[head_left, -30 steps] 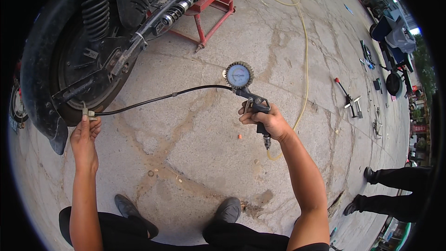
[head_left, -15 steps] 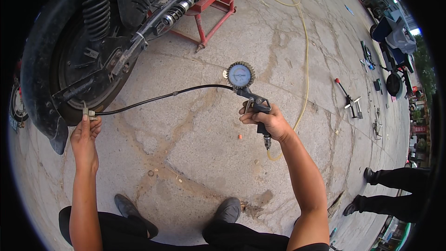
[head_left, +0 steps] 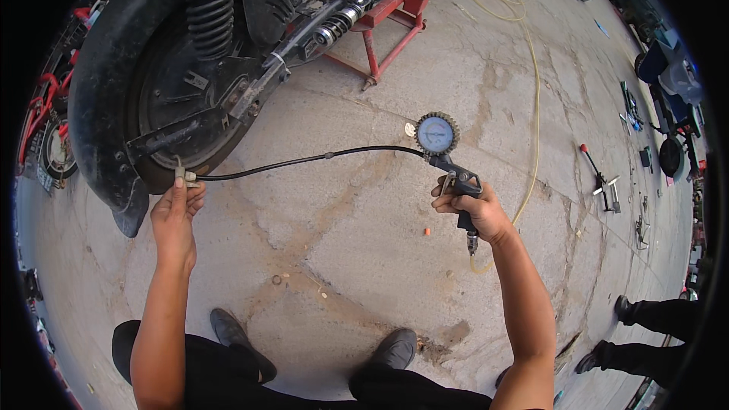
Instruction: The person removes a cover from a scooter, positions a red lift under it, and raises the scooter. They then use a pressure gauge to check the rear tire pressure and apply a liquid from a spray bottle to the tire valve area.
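Observation:
My right hand [head_left: 474, 209] grips the black handle of a tyre inflator gun [head_left: 456, 182] with a round pressure gauge [head_left: 437, 134] on top. A thin black hose [head_left: 304, 161] runs left from the gun to a small metal chuck [head_left: 182, 175]. My left hand [head_left: 176, 212] pinches that chuck and holds it at the rim of a black scooter rear wheel [head_left: 144, 106]. The wheel sits under a black mudguard, with a coil shock absorber [head_left: 209, 0] above it.
A red metal stand [head_left: 383, 26] props the scooter on the concrete floor. A yellow air hose [head_left: 531, 106] trails from the gun across the floor. Tools [head_left: 604, 178] lie to the right, another person's legs and shoes [head_left: 645, 334] at the lower right, my own shoes [head_left: 391, 349] below.

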`<state>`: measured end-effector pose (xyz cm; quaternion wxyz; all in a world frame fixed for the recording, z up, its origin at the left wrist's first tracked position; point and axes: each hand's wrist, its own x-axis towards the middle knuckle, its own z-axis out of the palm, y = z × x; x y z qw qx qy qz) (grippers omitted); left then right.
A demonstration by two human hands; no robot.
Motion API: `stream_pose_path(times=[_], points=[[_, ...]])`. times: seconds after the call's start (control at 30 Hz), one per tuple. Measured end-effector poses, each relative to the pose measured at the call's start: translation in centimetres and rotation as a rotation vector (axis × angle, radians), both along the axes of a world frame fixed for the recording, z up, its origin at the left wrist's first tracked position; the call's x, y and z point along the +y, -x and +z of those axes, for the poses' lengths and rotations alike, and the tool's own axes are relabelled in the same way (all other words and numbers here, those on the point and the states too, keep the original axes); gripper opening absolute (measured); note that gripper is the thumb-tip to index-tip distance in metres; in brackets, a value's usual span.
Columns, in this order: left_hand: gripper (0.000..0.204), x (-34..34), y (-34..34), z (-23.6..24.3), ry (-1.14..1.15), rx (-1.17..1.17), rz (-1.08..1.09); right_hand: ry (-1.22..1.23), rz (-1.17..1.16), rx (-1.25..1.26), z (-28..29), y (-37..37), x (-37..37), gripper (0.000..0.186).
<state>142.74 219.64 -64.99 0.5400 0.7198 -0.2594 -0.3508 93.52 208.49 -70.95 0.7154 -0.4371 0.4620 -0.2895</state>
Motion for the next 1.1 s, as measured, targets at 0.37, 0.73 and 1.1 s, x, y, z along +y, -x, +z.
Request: stream_pose_path(times=[0.37,0.73,1.1], points=[[0.038,0.2,-0.1,-0.3,0.04,0.047,0.011,-0.016,0.015,0.026,0.8,-1.1,0.2,0.038],[0.034,0.2,0.6,0.2,0.036,0.086,0.016,-0.007,0.037,0.047,0.6,-1.0,0.1,0.038],[0.033,0.2,0.4,-0.6,0.072,0.061,0.011,-0.009,0.046,0.054,0.7,-1.3,0.1,0.038]])
